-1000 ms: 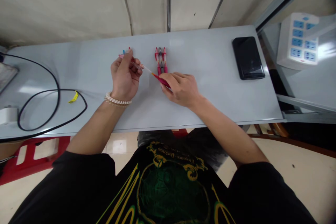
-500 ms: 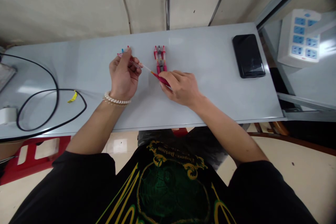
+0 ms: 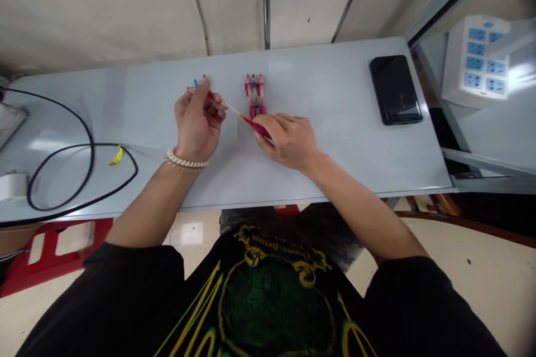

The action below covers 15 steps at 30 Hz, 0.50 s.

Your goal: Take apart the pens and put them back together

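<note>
Red plastic barrel (image 3: pixel 256 126) in the right hand (image 3: pixel 287 142), clear tube (image 3: pixel 215 103) in the left hand (image 3: pixel 196 122). Is that what you're getting on your screen too?

Same here. A thin pale stem (image 3: pixel 233 110) runs between them. They look like parts of one slim pen, but from this distance I can't tell whether they're joined.

How do you think it'll handle?

Light and stiff, I'd judge, and probably slippery, being smooth plastic. The stem looks the most fragile part, so I'd take hold on the thick of the barrel, never the stem.

What are the fingers doing?

The left fingers (image 3: pixel 213 114) pinch narrow on the tube, with the thumb along it. The right fingers (image 3: pixel 280 122) curl closed over the barrel. Neither hand is wide open.

And where's it all sitting?

Between the hands, over the middle of the counter (image 3: pixel 335 122), just in front of a row of red pens (image 3: pixel 254 95). I can't tell whether it touches the surface.
</note>
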Each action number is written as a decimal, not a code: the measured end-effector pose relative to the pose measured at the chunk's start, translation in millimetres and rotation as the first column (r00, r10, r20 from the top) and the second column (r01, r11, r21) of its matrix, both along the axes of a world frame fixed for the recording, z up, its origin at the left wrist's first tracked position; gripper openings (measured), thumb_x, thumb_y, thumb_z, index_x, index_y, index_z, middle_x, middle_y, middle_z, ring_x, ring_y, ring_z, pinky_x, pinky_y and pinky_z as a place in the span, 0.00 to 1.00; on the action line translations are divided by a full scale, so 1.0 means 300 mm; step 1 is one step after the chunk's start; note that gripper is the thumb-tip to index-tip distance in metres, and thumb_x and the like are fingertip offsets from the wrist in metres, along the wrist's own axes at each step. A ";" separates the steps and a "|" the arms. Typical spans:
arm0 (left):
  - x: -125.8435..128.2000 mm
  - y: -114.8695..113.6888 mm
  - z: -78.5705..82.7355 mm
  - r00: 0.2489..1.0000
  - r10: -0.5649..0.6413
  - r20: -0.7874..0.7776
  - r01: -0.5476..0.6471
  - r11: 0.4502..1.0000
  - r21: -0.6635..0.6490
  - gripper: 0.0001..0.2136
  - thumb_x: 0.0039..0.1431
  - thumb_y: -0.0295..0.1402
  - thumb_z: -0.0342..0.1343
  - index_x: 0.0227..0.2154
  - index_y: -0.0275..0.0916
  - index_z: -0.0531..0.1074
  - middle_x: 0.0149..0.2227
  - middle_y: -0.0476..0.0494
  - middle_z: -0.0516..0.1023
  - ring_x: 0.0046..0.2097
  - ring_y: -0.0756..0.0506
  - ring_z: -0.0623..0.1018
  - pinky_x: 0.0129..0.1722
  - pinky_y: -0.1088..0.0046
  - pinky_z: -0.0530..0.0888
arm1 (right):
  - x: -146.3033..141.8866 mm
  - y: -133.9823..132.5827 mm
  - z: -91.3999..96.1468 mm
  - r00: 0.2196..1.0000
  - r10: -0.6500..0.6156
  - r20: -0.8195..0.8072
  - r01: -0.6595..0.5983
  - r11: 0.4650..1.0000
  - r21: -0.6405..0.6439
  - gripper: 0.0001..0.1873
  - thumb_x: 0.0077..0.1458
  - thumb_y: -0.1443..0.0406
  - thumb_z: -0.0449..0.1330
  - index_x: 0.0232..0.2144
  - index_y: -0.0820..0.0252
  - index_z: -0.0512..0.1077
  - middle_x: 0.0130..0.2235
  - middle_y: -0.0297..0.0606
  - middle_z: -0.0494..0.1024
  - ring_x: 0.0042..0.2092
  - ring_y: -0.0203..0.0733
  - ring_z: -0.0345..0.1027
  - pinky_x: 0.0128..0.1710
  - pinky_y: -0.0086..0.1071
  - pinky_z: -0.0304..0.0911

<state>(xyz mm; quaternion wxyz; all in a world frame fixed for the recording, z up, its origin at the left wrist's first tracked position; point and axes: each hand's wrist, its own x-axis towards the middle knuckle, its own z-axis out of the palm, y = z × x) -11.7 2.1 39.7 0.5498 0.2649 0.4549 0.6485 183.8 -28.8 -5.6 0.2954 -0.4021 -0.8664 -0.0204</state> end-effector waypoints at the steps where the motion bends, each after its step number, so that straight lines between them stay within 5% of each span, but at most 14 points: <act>1: 0.000 -0.001 0.001 1.000 -0.005 -0.005 0.005 1.000 -0.002 0.20 0.81 0.29 0.53 0.27 0.39 0.72 0.24 0.51 0.75 0.26 0.56 0.73 0.25 0.81 0.68 | 0.000 0.000 0.001 1.000 -0.001 -0.001 0.001 1.000 -0.004 0.15 0.76 0.65 0.51 0.53 0.61 0.77 0.38 0.40 0.85 0.38 0.41 0.73 0.33 0.36 0.54; 11: -0.017 0.010 -0.021 1.000 -0.018 -0.024 0.018 1.000 0.019 0.20 0.79 0.30 0.56 0.25 0.41 0.73 0.24 0.51 0.76 0.26 0.55 0.75 0.25 0.81 0.70 | 0.001 -0.001 -0.001 1.000 0.007 -0.004 -0.007 0.999 -0.039 0.15 0.76 0.65 0.51 0.53 0.61 0.76 0.39 0.41 0.85 0.38 0.42 0.74 0.34 0.35 0.56; 15: -0.028 0.019 -0.034 0.997 -0.014 -0.075 0.013 1.000 -0.014 0.17 0.72 0.36 0.66 0.25 0.45 0.73 0.25 0.50 0.77 0.27 0.52 0.76 0.25 0.79 0.72 | -0.001 -0.002 -0.001 1.000 -0.001 -0.001 0.001 0.999 -0.036 0.15 0.76 0.65 0.51 0.53 0.61 0.76 0.39 0.41 0.85 0.39 0.42 0.74 0.34 0.35 0.56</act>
